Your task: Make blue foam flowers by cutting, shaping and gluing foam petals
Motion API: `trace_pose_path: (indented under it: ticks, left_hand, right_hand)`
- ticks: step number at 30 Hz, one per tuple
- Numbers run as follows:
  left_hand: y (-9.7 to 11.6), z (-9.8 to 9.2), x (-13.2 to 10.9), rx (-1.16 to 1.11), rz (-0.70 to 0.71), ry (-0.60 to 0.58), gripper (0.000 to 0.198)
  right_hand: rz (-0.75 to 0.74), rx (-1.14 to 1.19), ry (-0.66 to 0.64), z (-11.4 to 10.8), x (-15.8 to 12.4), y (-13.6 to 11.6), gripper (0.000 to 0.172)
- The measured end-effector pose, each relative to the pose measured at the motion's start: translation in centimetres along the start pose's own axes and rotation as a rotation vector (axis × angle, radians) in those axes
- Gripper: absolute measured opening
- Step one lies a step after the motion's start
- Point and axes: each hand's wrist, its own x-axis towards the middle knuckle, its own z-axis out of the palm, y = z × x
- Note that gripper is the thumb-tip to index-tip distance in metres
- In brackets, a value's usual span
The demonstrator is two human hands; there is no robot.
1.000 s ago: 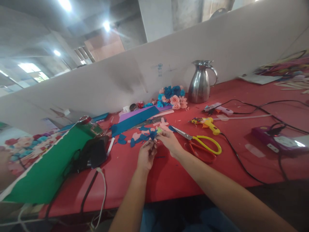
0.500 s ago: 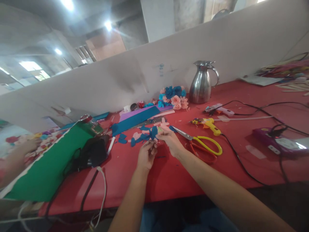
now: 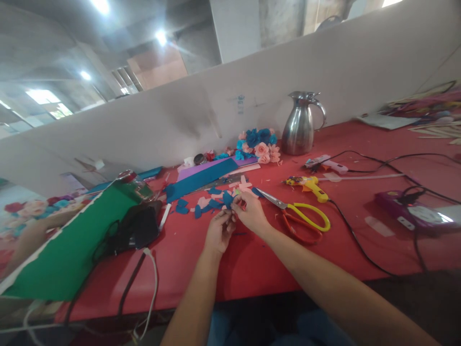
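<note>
My left hand (image 3: 219,231) and my right hand (image 3: 249,213) meet over the red table (image 3: 252,259), fingers pinched together around a small blue paper flower piece (image 3: 227,199). Loose blue and pink paper petals (image 3: 201,205) lie scattered just beyond my fingertips. Yellow-handled scissors (image 3: 300,212) rest over red-handled scissors (image 3: 300,229) right of my right hand. A yellow glue gun (image 3: 310,185) lies farther right.
Finished pink and blue paper flowers (image 3: 257,143) sit by a steel jug (image 3: 299,123) against the white partition. Blue and purple sheets (image 3: 201,177), a green sheet (image 3: 68,250), a black pouch (image 3: 135,229), cables (image 3: 363,250) and a purple power strip (image 3: 414,211) lie around. Another person's arm (image 3: 32,235) shows at left.
My hands have drawn closer together around the blue piece. The other person's arm at the left has shifted over the flower tray.
</note>
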Motion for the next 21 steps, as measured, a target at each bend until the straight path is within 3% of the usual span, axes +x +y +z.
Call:
trace_pose_path:
  ticks: [5, 12, 17, 21]
  left_hand:
    - [0.13, 0.23, -0.16, 0.021, -0.009, 0.008, 0.013]
    - [0.11, 0.47, -0.15, 0.003, -0.015, 0.025, 0.011]
    - [0.07, 0.42, -0.06, -0.016, -0.019, 0.015, 0.012]
    - [0.10, 0.33, -0.13, -0.022, -0.006, 0.005, 0.012]
  right_hand:
    - [-0.180, -0.211, 0.033, -0.26, -0.29, -0.20, 0.011]
    - [-0.292, -0.450, 0.030, -0.40, -0.62, -0.28, 0.011]
    - [-0.299, -0.494, 0.023, -0.54, -0.71, -0.56, 0.010]
    - [-0.245, -0.401, 0.055, -0.35, -0.57, -0.36, 0.008]
